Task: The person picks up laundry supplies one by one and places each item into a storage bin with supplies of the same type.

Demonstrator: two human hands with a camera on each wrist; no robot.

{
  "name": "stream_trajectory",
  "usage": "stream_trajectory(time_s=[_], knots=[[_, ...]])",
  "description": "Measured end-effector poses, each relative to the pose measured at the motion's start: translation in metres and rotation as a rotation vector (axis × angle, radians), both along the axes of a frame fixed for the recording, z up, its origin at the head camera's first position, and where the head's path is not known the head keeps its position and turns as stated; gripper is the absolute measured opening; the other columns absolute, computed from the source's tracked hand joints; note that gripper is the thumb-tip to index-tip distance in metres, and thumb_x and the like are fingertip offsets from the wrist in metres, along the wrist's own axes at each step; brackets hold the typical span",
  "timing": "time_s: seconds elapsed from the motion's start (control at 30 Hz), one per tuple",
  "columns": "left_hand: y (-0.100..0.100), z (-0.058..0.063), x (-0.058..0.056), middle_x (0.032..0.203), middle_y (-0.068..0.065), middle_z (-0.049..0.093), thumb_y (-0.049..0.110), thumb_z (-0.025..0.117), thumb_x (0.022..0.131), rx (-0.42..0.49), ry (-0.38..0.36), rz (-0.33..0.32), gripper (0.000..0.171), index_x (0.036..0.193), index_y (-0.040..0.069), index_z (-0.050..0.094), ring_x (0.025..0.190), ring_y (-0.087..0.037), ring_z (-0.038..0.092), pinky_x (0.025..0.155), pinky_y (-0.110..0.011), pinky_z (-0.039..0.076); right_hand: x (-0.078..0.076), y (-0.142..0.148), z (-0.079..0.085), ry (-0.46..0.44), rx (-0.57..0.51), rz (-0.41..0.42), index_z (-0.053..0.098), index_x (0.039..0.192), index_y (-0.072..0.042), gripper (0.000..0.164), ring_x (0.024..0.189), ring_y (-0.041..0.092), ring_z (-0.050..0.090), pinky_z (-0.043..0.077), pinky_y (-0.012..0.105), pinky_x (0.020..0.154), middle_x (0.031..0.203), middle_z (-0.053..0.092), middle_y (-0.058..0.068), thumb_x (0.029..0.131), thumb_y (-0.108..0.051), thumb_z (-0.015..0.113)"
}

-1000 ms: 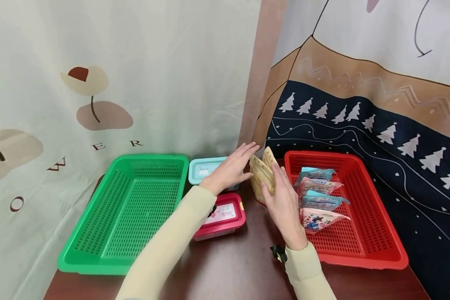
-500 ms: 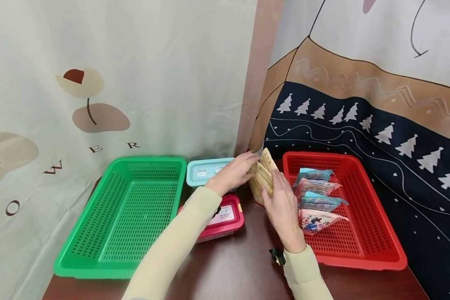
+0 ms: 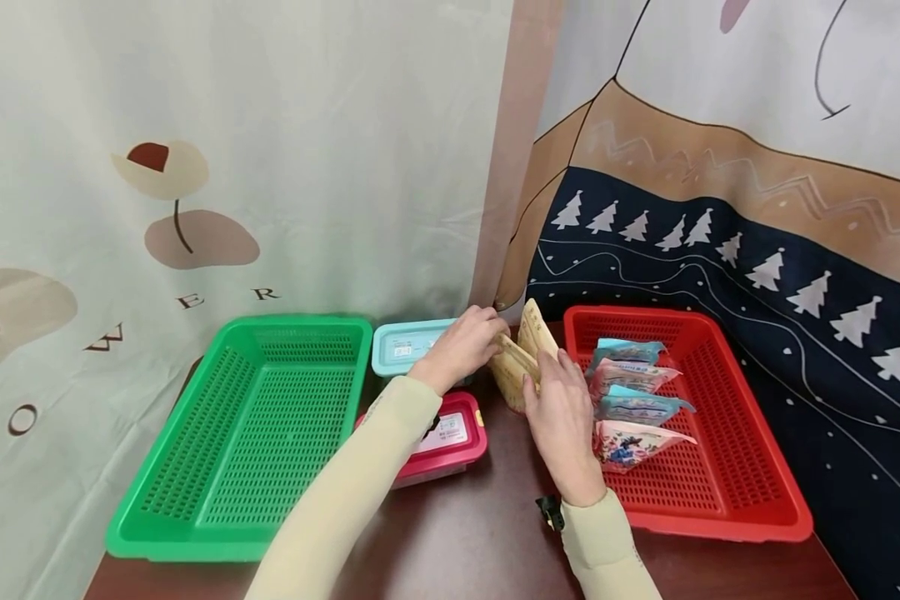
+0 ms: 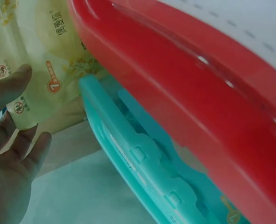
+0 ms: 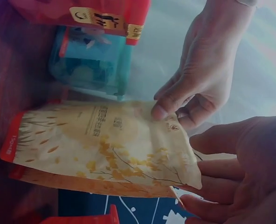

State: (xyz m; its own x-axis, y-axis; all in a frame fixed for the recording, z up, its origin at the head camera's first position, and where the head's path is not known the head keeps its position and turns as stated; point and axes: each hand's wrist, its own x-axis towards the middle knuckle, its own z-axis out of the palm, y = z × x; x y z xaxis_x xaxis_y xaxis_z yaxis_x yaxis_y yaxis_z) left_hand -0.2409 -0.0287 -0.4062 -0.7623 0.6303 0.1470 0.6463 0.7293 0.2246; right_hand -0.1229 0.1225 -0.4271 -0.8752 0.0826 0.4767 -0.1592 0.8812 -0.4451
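Observation:
Two yellow printed pouches stand upright, close together, between the stacked boxes and the red basket. My left hand (image 3: 461, 348) pinches the top left corner of the front pouch (image 3: 513, 379), thumb on its printed face and fingers behind, as the left wrist view shows. At the right edges of the pouches, my right hand (image 3: 562, 421) holds them between thumb and fingers. The rear pouch (image 3: 536, 332) leans away at the top, leaving a gap between the two. In the right wrist view, the front pouch (image 5: 105, 140) shows yellow leaves and a red base.
A green basket (image 3: 363, 367) stands at left, bare inside. The red basket (image 3: 776, 467) at right holds several pink and blue pouches (image 3: 633, 446). Left of the yellow pouches sit a pink-lidded box (image 3: 457, 433) and a light-blue-lidded box (image 3: 401, 346). Printed curtains (image 3: 345, 167) hang behind.
My left hand, first spread and apart from the pouches, has come down onto the front pouch's corner and pinches it. The gap between the pouch tops has widened. My right hand has barely moved.

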Motion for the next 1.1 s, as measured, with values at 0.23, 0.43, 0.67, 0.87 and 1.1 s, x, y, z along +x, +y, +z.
stream_trajectory(time_s=[0.23,0.43,0.67,0.87,1.1], knots=[[-0.003,-0.002,0.001,0.104,-0.002,0.069,0.018,0.078,0.094,-0.003,0.018,-0.009,0.01,0.104,0.016,0.08,0.099,-0.019,0.057,0.089,-0.029,0.052,0.002,-0.002,-0.004,0.076,-0.013,0.003,0.076,0.107,0.005,0.021,0.128,0.043,0.06,0.039,0.058,0.113,0.11,0.074,0.025,0.088,-0.003,0.08],[-0.006,0.0,0.003,0.105,-0.001,0.07,0.017,0.079,0.093,0.034,-0.02,-0.008,0.006,0.098,0.015,0.082,0.101,-0.018,0.059,0.089,-0.029,0.053,0.002,-0.002,-0.006,0.139,-0.003,0.015,0.078,0.101,0.002,0.013,0.126,0.042,0.062,0.041,0.057,0.112,0.105,0.076,0.022,0.088,0.001,0.078],[-0.011,0.004,0.005,0.099,0.001,0.077,0.017,0.078,0.094,0.093,-0.041,-0.029,0.006,0.099,0.015,0.08,0.089,-0.016,0.066,0.081,-0.028,0.056,0.002,-0.002,-0.004,0.185,-0.032,-0.009,0.079,0.1,0.002,0.012,0.12,0.038,0.067,0.047,0.054,0.107,0.102,0.077,0.02,0.088,0.0,0.078],[-0.017,0.012,0.01,0.094,0.001,0.077,0.018,0.079,0.093,0.168,-0.034,-0.054,0.005,0.098,0.015,0.08,0.081,-0.013,0.068,0.075,-0.027,0.057,0.005,-0.003,0.001,0.219,-0.105,-0.008,0.079,0.103,-0.001,0.012,0.091,0.036,0.075,0.06,0.054,0.076,0.1,0.077,0.017,0.091,-0.002,0.077],[-0.02,0.019,0.016,0.094,0.001,0.078,0.017,0.08,0.092,0.224,-0.002,-0.076,0.006,0.097,0.015,0.08,0.082,-0.013,0.069,0.076,-0.026,0.057,0.012,0.0,0.009,0.237,-0.155,-0.019,0.079,0.106,-0.003,0.014,0.085,0.036,0.075,0.059,0.053,0.068,0.098,0.078,0.017,0.092,-0.004,0.077]])
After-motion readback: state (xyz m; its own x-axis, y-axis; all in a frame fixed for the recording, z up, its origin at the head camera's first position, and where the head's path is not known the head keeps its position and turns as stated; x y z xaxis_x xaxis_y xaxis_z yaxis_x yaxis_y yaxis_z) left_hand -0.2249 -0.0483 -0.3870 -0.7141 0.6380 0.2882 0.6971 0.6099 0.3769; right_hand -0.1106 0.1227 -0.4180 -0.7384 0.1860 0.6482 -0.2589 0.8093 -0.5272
